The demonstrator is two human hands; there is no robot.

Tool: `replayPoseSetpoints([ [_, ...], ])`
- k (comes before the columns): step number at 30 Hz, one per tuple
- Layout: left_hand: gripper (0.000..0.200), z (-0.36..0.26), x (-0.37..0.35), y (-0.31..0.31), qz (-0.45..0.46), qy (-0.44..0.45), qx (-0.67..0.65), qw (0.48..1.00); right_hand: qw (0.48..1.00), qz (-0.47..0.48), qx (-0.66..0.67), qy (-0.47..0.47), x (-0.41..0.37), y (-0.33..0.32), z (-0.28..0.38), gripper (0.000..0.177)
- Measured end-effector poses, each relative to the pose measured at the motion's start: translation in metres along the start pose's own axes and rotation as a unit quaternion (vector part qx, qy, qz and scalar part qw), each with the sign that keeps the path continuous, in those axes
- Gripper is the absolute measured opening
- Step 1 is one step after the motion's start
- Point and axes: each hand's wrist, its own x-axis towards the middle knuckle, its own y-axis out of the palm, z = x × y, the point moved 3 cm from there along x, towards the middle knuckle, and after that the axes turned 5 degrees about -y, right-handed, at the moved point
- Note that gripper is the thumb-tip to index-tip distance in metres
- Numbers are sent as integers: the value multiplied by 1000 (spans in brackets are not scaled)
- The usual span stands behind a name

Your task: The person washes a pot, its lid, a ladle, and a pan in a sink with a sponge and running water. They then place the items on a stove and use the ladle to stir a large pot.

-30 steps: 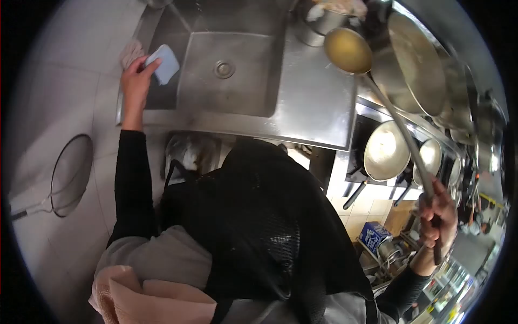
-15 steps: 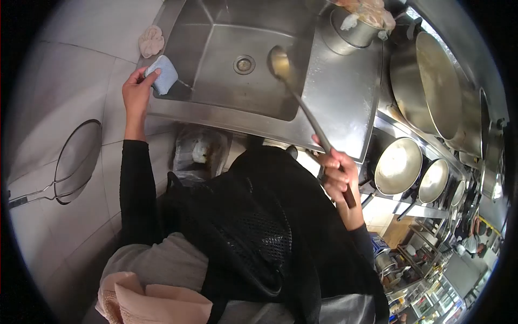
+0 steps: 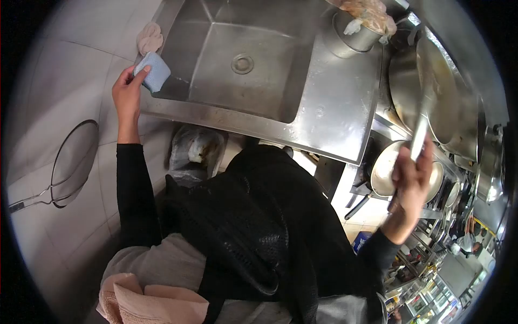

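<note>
"Steel fills the upper middle of my feed: a sink (image 3: 270,97) with a round drain (image 3: 242,63), and a tabletop (image 3: 340,108) running off to its right. What do you want first?"

"Left side. What have you got there?"

"My left hand (image 3: 128,89) is at the upper left, pinching a light blue sponge (image 3: 156,74) between thumb and fingers. I have it at the sink's left rim, near the lower left corner; whether it touches the metal, I can't tell. A crumpled pinkish cloth (image 3: 149,39) lies just above it in the frame."

"And the right?"

"My right hand (image 3: 413,175) is toward the right of the frame, fingers curled round the handle of a metal ladle (image 3: 420,136). That handle points up the picture, and its far end is smeared by blur, so I can't make out the bowl. A large pot (image 3: 402,89) stands behind it at the upper right, and a pale pan (image 3: 382,173) shows just left of the hand."

"Anything else close by?"

"A smaller pot (image 3: 350,40) stands on the tabletop, right of the sink. Below the sink's front edge I see a plastic-lined bin (image 3: 197,148), and a round-framed strainer (image 3: 75,164) shows at the far left."
</note>
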Motion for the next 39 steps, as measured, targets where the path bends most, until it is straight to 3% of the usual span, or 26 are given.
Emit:
replayPoseSetpoints([
  [2,37,5,3,-2,-8,2,59,998,996,-88,-26,-6,-7,-44,12,52],
  [3,38,-3,-1,-1,-22,-3,60,998,999,-49,0,-12,-6,-75,11,52],
  [6,39,15,9,2,9,13,54,998,974,-127,-163,92,-8,-161,18,52],
  [8,39,6,13,21,30,24,29,999,956,-78,-259,113,7,-203,18,50],
  [11,38,-7,17,45,61,18,-8,998,910,-6,-392,135,38,-226,0,31],
  [14,38,-22,19,64,73,9,-13,997,921,52,-345,172,67,-239,-43,13],
  [17,37,-44,5,74,77,19,-26,997,968,20,-87,236,80,-231,-76,13],
  [18,35,-50,0,76,78,27,-35,996,968,19,-87,236,80,-232,-78,13],
  [19,35,-48,2,75,78,27,-35,996,948,-15,124,293,79,-231,-82,15],
  [20,35,-41,5,72,82,37,-21,996,882,-47,329,335,77,-228,-85,18],
  [24,33,-22,8,59,83,55,-4,995,869,19,409,280,54,-228,-68,18],
  [28,31,-14,9,58,74,35,-9,997,847,-62,447,279,33,-225,-31,21],
  [33,39,-1,18,69,71,16,0,997,858,-2,417,299,5,-233,-2,29],
  [36,42,-5,17,79,104,18,-27,994,864,2,432,259,-15,-224,32,25],
  [37,42,-9,16,81,96,14,-22,995,857,-9,451,248,-22,-212,46,31],
  [38,41,-13,12,84,97,19,-24,995,844,56,473,247,-29,-220,42,43],
  [39,41,-17,8,87,97,23,-25,995,858,36,450,244,-37,-209,52,44],
])
